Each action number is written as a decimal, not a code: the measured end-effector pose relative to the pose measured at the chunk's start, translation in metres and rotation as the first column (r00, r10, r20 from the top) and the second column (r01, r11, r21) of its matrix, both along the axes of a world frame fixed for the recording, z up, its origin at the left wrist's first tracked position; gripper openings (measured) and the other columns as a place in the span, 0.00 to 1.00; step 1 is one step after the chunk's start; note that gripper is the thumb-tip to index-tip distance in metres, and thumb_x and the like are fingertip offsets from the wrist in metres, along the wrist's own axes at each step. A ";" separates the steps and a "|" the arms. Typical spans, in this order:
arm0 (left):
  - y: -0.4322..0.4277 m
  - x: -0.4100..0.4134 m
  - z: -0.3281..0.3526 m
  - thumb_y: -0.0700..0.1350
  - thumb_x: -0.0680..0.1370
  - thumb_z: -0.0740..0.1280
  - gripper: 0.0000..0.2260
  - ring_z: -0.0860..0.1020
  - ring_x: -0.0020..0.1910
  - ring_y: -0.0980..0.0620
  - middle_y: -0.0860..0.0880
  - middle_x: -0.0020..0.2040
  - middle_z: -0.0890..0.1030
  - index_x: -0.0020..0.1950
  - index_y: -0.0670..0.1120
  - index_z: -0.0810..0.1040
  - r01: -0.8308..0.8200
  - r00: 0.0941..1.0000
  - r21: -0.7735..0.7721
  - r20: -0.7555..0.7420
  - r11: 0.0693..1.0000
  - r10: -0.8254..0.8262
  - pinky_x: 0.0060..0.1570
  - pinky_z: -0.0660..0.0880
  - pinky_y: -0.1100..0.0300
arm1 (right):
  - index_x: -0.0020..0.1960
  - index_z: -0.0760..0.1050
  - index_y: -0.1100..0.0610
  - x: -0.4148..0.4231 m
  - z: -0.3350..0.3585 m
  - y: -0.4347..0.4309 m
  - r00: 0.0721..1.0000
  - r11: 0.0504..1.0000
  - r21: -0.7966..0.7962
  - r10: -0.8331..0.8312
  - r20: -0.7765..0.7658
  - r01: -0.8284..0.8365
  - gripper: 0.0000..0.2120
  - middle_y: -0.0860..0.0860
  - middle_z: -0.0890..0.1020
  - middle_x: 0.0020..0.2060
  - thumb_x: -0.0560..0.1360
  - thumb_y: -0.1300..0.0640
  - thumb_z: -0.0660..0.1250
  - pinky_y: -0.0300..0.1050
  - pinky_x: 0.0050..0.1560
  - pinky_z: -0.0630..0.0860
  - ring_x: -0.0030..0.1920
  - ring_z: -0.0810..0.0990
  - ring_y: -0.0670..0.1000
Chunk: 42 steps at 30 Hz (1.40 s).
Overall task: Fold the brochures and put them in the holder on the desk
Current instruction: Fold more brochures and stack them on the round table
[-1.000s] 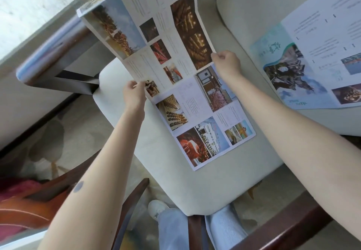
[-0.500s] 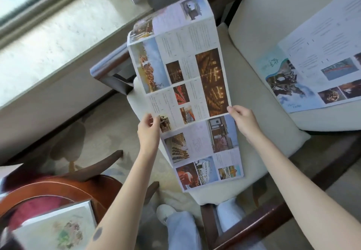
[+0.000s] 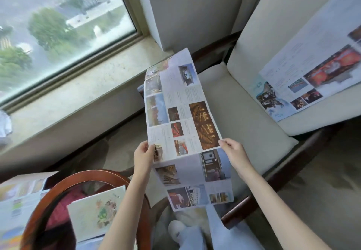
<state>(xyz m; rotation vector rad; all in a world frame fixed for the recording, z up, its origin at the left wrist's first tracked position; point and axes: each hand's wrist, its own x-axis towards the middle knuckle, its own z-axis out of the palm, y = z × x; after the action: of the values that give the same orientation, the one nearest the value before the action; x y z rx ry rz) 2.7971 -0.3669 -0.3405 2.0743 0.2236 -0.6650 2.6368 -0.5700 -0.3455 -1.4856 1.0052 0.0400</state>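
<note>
I hold a long unfolded brochure (image 3: 183, 124) with photo panels up in the air over a cream chair seat (image 3: 244, 113). My left hand (image 3: 143, 157) pinches its left edge at a crease, and my right hand (image 3: 235, 154) pinches the right edge at the same height. The part below my hands hangs down toward my legs. A second brochure (image 3: 304, 78) lies spread open against the cream chair back at the right. No holder is in view.
A round wooden-rimmed table (image 3: 58, 195) at lower left carries a pale leaflet (image 3: 97, 212) and more printed sheets (image 3: 19, 197). A window (image 3: 58, 15) with a stone sill (image 3: 78, 91) fills the upper left. The chair's dark wooden frame (image 3: 273, 179) runs along the right.
The view has tilted up, so the window and the round table now show. The brochure has been lifted off the chair seat and stands more upright, my hands gripping the same edges.
</note>
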 end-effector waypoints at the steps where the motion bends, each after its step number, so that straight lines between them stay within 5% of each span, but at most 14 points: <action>1: 0.004 -0.005 0.008 0.40 0.77 0.62 0.12 0.77 0.47 0.54 0.45 0.56 0.80 0.60 0.41 0.76 0.007 1.000 0.008 0.002 1.000 -0.007 0.42 0.71 0.65 | 0.41 0.72 0.61 -0.004 0.007 0.004 1.000 1.000 0.001 -0.020 0.013 0.020 0.11 0.51 0.70 0.32 0.79 0.56 0.60 0.39 0.37 0.62 0.37 0.68 0.47; 3: 0.012 -0.015 0.024 0.39 0.77 0.62 0.13 0.76 0.49 0.54 0.46 0.56 0.79 0.62 0.40 0.74 0.026 0.999 0.013 0.027 1.000 -0.026 0.43 0.70 0.63 | 0.48 0.74 0.58 -0.013 0.021 0.011 0.997 0.997 0.027 -0.075 0.032 0.075 0.05 0.48 0.76 0.38 0.78 0.58 0.62 0.33 0.40 0.66 0.42 0.73 0.45; 6: 0.020 -0.029 0.049 0.39 0.77 0.63 0.17 0.74 0.43 0.59 0.52 0.48 0.77 0.66 0.42 0.68 0.013 0.999 -0.021 0.032 1.000 -0.012 0.46 0.69 0.60 | 0.60 0.72 0.53 -0.024 0.046 0.016 0.987 0.990 0.084 -0.124 0.101 0.116 0.11 0.52 0.81 0.47 0.77 0.58 0.63 0.40 0.50 0.70 0.50 0.78 0.48; 8: 0.024 -0.036 0.066 0.39 0.77 0.63 0.15 0.74 0.42 0.63 0.53 0.46 0.77 0.63 0.46 0.69 0.044 0.999 -0.085 0.028 0.995 -0.042 0.41 0.71 0.63 | 0.59 0.73 0.51 -0.028 0.063 0.016 0.981 0.992 0.088 -0.102 0.164 0.089 0.11 0.53 0.83 0.46 0.77 0.58 0.64 0.42 0.52 0.72 0.49 0.81 0.47; 12: 0.025 -0.041 0.096 0.40 0.76 0.67 0.12 0.77 0.47 0.58 0.47 0.55 0.79 0.58 0.48 0.75 0.179 0.984 -0.170 0.051 0.969 -0.172 0.38 0.72 0.72 | 0.52 0.76 0.51 -0.027 0.096 0.009 0.961 0.999 0.038 -0.027 0.274 0.017 0.09 0.45 0.83 0.46 0.75 0.62 0.66 0.24 0.44 0.72 0.43 0.80 0.34; 17: 0.021 -0.037 0.132 0.44 0.71 0.74 0.18 0.80 0.46 0.60 0.52 0.56 0.78 0.59 0.53 0.75 0.308 0.951 -0.297 0.076 0.904 -0.299 0.39 0.75 0.71 | 0.55 0.75 0.52 -0.031 0.120 -0.004 0.940 0.997 -0.036 0.080 0.332 -0.072 0.16 0.47 0.80 0.52 0.73 0.69 0.66 0.27 0.47 0.75 0.48 0.80 0.39; 21: 0.008 -0.027 0.147 0.44 0.70 0.75 0.14 0.76 0.55 0.52 0.50 0.57 0.75 0.51 0.56 0.78 0.511 0.845 -0.069 0.225 0.857 -0.485 0.45 0.75 0.68 | 0.55 0.74 0.55 -0.027 0.129 -0.011 0.927 0.999 -0.051 0.016 0.375 0.004 0.15 0.51 0.80 0.53 0.73 0.70 0.66 0.30 0.48 0.76 0.49 0.80 0.46; 27: -0.013 -0.020 0.152 0.45 0.73 0.71 0.11 0.71 0.50 0.63 0.53 0.54 0.74 0.54 0.56 0.78 0.455 0.757 0.123 0.468 0.882 -0.456 0.43 0.66 0.80 | 0.48 0.77 0.57 -0.022 0.131 -0.021 0.932 0.996 -0.016 -0.077 0.354 0.088 0.07 0.57 0.83 0.48 0.73 0.66 0.68 0.36 0.46 0.76 0.47 0.81 0.51; 33: -0.040 -0.018 0.144 0.46 0.73 0.71 0.06 0.67 0.61 0.46 0.47 0.56 0.73 0.50 0.51 0.83 0.358 0.719 0.285 0.522 0.889 -0.458 0.57 0.64 0.59 | 0.43 0.77 0.56 -0.017 0.130 -0.043 0.951 0.994 -0.100 -0.020 0.310 0.054 0.04 0.55 0.82 0.40 0.72 0.64 0.69 0.45 0.47 0.74 0.43 0.79 0.52; 36: -0.054 -0.023 0.142 0.45 0.72 0.73 0.02 0.69 0.64 0.44 0.46 0.62 0.73 0.42 0.48 0.84 0.322 0.591 0.419 0.612 0.849 -0.526 0.60 0.65 0.52 | 0.44 0.77 0.55 -0.015 0.126 -0.056 0.959 0.984 -0.165 -0.023 0.284 0.073 0.03 0.53 0.80 0.40 0.72 0.62 0.70 0.43 0.45 0.72 0.42 0.78 0.52; 39: -0.064 -0.025 0.142 0.44 0.74 0.70 0.02 0.78 0.49 0.51 0.52 0.48 0.80 0.41 0.48 0.82 0.438 0.649 0.290 0.553 0.851 -0.522 0.50 0.76 0.52 | 0.55 0.73 0.52 -0.017 0.120 -0.073 0.956 0.990 -0.092 -0.073 0.285 0.103 0.12 0.52 0.80 0.47 0.73 0.59 0.70 0.44 0.50 0.73 0.48 0.79 0.50; 42: -0.073 -0.021 0.146 0.43 0.74 0.69 0.03 0.79 0.43 0.56 0.54 0.41 0.81 0.41 0.48 0.81 0.397 0.727 0.151 0.551 0.905 -0.411 0.45 0.75 0.56 | 0.64 0.64 0.49 -0.021 0.109 -0.080 0.969 0.997 0.072 -0.048 0.241 0.031 0.22 0.53 0.79 0.51 0.73 0.57 0.69 0.40 0.51 0.73 0.52 0.79 0.50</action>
<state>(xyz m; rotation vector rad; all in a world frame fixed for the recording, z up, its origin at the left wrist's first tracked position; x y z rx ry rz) 2.7765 -0.4395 -0.1947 2.2625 -0.5928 -0.2489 2.6156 -0.6497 -0.2365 -1.3711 0.8270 -0.1327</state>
